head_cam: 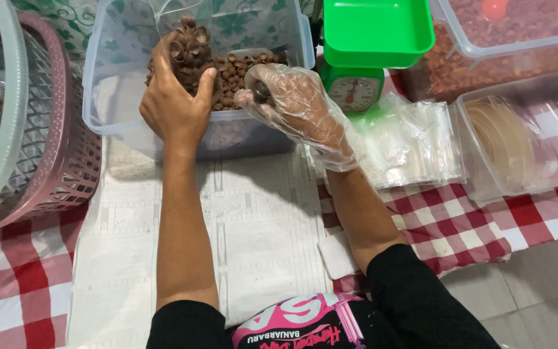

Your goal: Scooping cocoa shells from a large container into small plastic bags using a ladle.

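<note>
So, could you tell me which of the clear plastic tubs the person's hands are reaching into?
The clear tub of brown snack pieces at top centre, left of the green scale. Both the bare left hand and gloved right hand are over it; the right-side tubs are untouched.

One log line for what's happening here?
left hand: holds filled bag | right hand: gloved, pinching snack pieces | clear tub | green scale

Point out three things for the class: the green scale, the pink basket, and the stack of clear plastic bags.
green scale (354, 90), head view, on its round dial face.
pink basket (66, 161), head view, on its lattice wall.
stack of clear plastic bags (411, 145), head view, on the top bag.
</note>
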